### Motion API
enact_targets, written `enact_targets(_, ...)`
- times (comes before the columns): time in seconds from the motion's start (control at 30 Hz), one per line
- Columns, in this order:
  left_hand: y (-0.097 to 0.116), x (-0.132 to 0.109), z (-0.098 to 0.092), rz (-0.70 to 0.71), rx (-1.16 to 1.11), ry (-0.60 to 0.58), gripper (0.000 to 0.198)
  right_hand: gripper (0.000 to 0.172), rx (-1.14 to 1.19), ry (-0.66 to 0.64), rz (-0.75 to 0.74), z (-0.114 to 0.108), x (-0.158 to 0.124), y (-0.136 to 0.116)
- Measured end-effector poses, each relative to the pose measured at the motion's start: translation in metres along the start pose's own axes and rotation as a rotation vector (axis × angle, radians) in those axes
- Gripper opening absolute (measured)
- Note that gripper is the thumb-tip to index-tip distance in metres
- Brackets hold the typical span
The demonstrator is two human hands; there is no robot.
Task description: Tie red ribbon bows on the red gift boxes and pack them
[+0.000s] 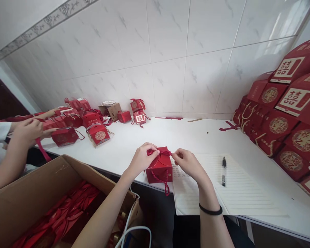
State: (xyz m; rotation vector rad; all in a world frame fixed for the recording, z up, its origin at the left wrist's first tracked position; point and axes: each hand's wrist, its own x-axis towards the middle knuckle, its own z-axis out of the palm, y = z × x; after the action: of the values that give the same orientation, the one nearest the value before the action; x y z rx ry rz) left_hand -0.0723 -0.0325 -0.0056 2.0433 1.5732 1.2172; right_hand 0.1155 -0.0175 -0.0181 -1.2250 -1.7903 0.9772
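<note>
A small red gift box (158,172) stands at the table's front edge, a twisted red cord handle hanging down its near side. Across its top lies a red ribbon (164,151) tied in a bow. My left hand (143,156) pinches the bow's left loop, thumb resting over the top of the box. On the other side, my right hand (186,162) pinches the ribbon's right part between thumb and fingers. A black band circles my right wrist.
A cardboard carton (64,165) of red boxes sits at lower left. Lined paper (237,193) bears a pen (224,171) on the right. Decorated red boxes (279,125) are stacked far right. At left, another person's hands (32,132) handle a ribbon near more red boxes (98,133).
</note>
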Motion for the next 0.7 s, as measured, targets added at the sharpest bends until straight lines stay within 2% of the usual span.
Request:
enact_targets(0.4, 0.0, -0.002, 0.002, -0.051, -0.04, -0.008, 0.01, 0.03, -0.09, -0.094, -0.113, -0.003, -0.009, -0.004)
enact_targets(0.53, 0.001, -0.003, 0.003, -0.05, -0.075, -0.035, 0.007, 0.039, -0.092, -0.073, -0.131, 0.001, -0.004, 0.002)
enact_targets(0.7, 0.006, -0.005, 0.001, -0.062, -0.005, -0.096, 0.016, 0.044, -0.151, -0.083, -0.123, 0.004, 0.005, 0.015)
